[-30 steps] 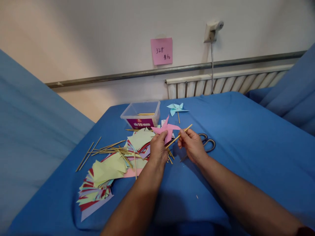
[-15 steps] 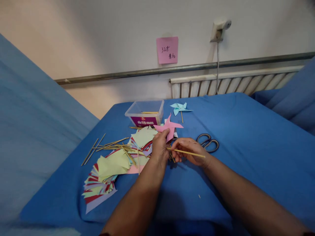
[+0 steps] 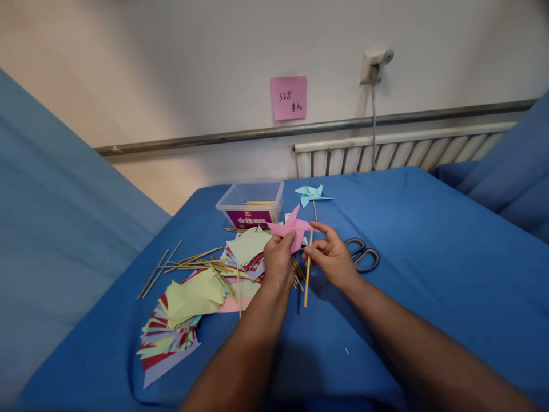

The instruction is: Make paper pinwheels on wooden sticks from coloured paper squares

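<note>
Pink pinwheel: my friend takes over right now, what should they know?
Left hand: holds the pink pinwheel by its lower edge.
Right hand: pinches a wooden stick upright, its top at the pinwheel's back.
Nearby: a blue pinwheel on its stick lies finished by the plastic box; scissors by the right hand; paper squares and spare sticks to the left.
Done: pink paper folded.
Left: whether the stick is fixed on cannot be told.

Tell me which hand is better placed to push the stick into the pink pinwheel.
Right hand: it already pinches the wooden stick upright beside the pink pinwheel, which the left hand holds steady.
</note>
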{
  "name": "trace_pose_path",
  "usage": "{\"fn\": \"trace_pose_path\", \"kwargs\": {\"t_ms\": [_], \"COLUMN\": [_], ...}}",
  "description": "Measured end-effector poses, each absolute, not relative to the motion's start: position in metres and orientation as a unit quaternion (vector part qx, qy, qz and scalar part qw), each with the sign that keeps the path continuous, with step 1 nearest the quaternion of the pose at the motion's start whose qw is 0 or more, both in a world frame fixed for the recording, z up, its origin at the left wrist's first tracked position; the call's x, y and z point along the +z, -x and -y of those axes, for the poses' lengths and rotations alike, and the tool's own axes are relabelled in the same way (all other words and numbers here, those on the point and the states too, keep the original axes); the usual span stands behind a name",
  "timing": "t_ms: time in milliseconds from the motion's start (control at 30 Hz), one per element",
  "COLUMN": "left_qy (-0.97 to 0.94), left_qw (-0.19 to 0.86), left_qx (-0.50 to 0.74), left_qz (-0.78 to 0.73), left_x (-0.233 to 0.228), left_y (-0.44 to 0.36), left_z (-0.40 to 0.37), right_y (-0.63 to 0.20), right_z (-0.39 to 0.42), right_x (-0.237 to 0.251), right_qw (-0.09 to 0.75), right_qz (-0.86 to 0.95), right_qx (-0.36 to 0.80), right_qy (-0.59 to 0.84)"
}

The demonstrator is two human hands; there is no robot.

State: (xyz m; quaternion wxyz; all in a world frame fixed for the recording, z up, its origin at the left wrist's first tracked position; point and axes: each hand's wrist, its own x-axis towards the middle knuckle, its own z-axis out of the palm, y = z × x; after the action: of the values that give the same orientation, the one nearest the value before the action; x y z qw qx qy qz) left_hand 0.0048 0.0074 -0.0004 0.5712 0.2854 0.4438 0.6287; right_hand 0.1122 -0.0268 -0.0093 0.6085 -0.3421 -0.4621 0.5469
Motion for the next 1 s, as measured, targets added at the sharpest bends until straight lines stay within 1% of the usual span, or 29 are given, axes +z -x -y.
{"fn": "trace_pose_path", "kwargs": {"t_ms": [167, 400, 1000], "left_qy": [-0.316, -0.366, -0.389], "left_qw": [0.557, 0.507, 0.488], "left_qx": [0.621, 0.613, 0.615], "left_qz": [-0.452, -0.484, -0.482], "left_x": [-0.0035, -0.0031, -0.0023], "left_y": [-0.0081, -0.0115, -0.0115], "left_z": [-0.0052, -0.0030, -0.0034], "right_y": [-0.1134, -0.1106, -0.1093], "right_z": [0.0232, 0.0223, 0.0199], "right_x": [-0.0083, -0.0088, -0.0155], "right_qw": [0.626, 0.619, 0.631], "right_qz": [0.432, 0.425, 0.428], "right_qx": [0.547, 0.536, 0.496], "right_qy": [0.348, 0.387, 0.416]}}
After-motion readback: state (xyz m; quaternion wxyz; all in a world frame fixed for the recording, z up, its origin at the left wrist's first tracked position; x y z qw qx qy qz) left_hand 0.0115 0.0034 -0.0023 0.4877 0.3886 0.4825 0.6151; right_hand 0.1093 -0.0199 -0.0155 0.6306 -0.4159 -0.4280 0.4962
